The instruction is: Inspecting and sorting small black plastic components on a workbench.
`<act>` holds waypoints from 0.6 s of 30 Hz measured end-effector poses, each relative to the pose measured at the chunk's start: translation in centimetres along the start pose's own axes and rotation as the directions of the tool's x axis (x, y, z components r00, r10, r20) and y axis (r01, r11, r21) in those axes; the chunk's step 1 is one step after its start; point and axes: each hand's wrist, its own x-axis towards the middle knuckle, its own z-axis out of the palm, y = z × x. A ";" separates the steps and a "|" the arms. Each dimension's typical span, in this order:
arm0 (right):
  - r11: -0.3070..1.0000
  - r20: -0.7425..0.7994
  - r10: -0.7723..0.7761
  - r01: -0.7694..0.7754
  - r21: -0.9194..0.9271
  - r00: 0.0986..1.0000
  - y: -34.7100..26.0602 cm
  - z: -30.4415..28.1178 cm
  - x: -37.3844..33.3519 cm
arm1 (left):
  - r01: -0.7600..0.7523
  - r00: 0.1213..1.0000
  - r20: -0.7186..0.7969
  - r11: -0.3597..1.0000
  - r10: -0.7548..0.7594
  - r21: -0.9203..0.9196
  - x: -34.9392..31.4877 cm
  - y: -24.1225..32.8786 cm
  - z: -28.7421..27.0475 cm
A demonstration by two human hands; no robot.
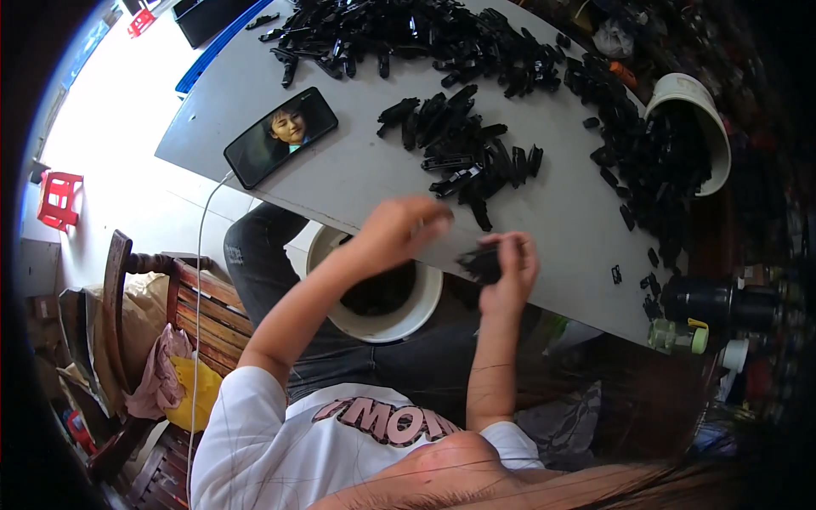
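My right hand (510, 270) is closed around a bunch of small black plastic pieces (481, 263) at the table's near edge. To its left, my left hand (406, 228) hovers over the same edge. Motion smears its curled fingers, so whether anything is between them does not show. Just beyond both hands lies a small heap of long black plastic pieces (463, 153) on the grey table (357, 183). Below my left forearm, a white bucket (427, 310) with dark contents stands between my legs.
A larger pile of black pieces (374, 34) covers the far side. More spill from a tipped white bucket (722, 157) at right. A phone (280, 138) with a white cable (201, 280) lies at left. A green-lidded jar (676, 337) sits at the right corner, a wooden chair (217, 297) at left.
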 end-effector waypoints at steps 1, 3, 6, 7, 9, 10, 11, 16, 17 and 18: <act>0.995 -0.137 -0.073 0.081 0.055 0.988 -0.4 -0.8 1.6 | -0.022 0.996 -0.088 0.990 0.035 0.137 1.4 -0.8 -0.4; 0.986 -0.067 -0.126 0.117 -0.122 0.990 -1.6 -2.5 4.8 | -0.040 0.982 -0.166 0.963 0.087 0.267 3.8 -2.1 -0.5; 0.935 -0.013 -0.142 0.130 -0.331 0.990 -3.0 -2.9 8.9 | -0.033 0.978 -0.160 0.855 0.135 0.518 5.8 -2.7 -0.2; 0.746 0.013 -0.207 0.166 -0.645 0.978 -3.1 -3.4 10.3 | -0.003 0.983 -0.147 0.820 0.107 0.573 6.1 -3.0 0.0; 0.460 0.059 -0.254 0.175 -0.871 0.965 -2.7 -3.5 12.8 | 0.028 0.988 -0.137 0.777 0.075 0.629 6.4 -3.5 0.2; 0.283 0.086 -0.304 0.176 -0.943 0.949 -2.6 -3.2 13.8 | 0.044 0.986 -0.155 0.776 0.070 0.629 6.4 -3.7 0.2; 0.098 0.120 -0.347 0.163 -0.982 0.930 -2.6 -3.0 14.7 | 0.060 0.983 -0.172 0.775 0.064 0.630 6.5 -3.9 0.2; -0.085 -0.005 -0.088 -0.012 -0.996 0.996 -3.5 -1.6 16.4 | 0.031 0.961 -0.245 0.832 0.128 0.555 5.3 -4.4 -0.6; -0.079 -0.002 -0.075 -0.008 -0.997 0.997 -3.6 -1.8 16.4 | 0.039 0.950 -0.286 0.863 0.125 0.505 5.0 -4.3 -0.9; -0.075 0.000 -0.062 -0.005 -0.997 0.998 -3.7 -2.1 16.4 | 0.042 0.950 -0.288 0.861 0.123 0.506 4.7 -4.1 -1.2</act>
